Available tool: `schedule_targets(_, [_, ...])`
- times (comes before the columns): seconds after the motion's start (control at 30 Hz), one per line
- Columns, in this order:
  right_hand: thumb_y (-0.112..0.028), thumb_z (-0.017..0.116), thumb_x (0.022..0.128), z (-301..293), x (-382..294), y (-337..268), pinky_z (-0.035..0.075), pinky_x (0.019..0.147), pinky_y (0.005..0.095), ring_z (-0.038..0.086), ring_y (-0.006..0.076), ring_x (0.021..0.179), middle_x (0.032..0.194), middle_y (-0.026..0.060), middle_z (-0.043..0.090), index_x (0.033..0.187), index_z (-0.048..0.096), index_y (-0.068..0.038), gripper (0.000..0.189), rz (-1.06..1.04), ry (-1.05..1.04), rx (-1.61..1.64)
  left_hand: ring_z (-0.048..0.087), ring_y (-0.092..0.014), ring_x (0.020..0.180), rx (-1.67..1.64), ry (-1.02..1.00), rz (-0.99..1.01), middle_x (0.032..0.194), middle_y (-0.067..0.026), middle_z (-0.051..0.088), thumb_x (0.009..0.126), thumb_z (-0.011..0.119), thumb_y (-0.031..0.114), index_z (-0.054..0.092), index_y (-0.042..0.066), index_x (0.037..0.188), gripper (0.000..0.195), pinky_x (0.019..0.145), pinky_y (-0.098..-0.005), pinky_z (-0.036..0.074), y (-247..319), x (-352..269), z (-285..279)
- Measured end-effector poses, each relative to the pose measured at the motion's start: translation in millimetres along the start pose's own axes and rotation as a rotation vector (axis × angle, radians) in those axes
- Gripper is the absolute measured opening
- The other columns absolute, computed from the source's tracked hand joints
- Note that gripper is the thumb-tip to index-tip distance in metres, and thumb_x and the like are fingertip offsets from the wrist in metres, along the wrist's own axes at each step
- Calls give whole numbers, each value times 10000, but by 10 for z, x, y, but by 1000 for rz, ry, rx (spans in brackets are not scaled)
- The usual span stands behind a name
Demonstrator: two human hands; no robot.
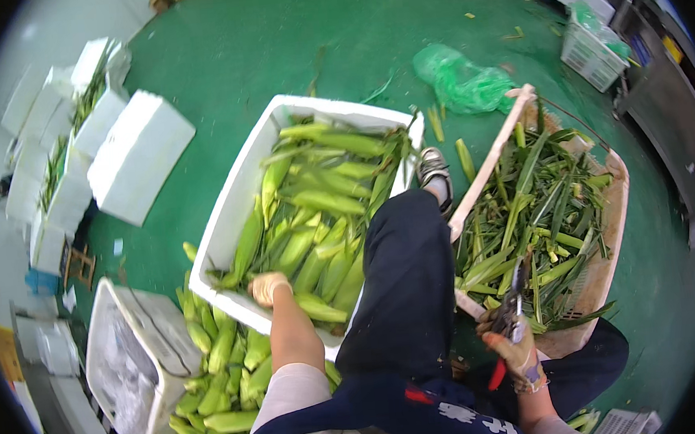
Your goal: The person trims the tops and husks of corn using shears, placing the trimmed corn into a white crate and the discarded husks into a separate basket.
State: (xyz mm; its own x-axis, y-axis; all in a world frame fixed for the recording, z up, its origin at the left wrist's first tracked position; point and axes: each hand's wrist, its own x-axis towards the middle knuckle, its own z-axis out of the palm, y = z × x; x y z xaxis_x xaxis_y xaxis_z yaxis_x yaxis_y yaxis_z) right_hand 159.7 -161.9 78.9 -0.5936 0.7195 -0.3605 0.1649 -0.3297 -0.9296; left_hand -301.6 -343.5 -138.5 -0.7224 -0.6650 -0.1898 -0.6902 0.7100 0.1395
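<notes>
My left hand [269, 289], in a pale glove, reaches into the near left corner of a white foam box [219, 218] at the end of an ear of corn; whether it grips the ear I cannot tell. Green ears of corn in their husks [328, 201] and loose leaves fill the box. My right hand [513, 341], in a stained glove, holds pruning shears [508, 317] with a red handle. Their blades point over a pinkish plastic basket [614, 220] heaped with cut leaves and husk trimmings [525, 221].
Several husked ears [225, 379] lie piled at the lower left beside a white crate [170, 335] holding clear plastic. A green plastic bag [462, 79] lies on the green floor ahead. White foam boxes [141, 157] stand at the left; a metal table [663, 106] is at the right.
</notes>
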Motion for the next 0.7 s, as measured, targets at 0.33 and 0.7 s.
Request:
schedule_targets(0.33, [-309,779,753,-102,-369,-123,488,804,386,600,292,906,1033,153,559,1170,484,-13,590,-206,3,-686,567,-249,1014,-1403,-741,413,1154,-142,593,911,574,320,632,24,1113,364,857,-411,482,480,-1065,-1004])
schedule_targets(0.7, [-480,716,724,628,-389,-189,454,939,447,558,419,1066,1183,259,525,1336,334,29,884,-232,70,-748,566,-232,765,-1672,-1994,198,831,-92,589,830,700,285,561,10,864,309,732,-339,502,585,-2981,-2410])
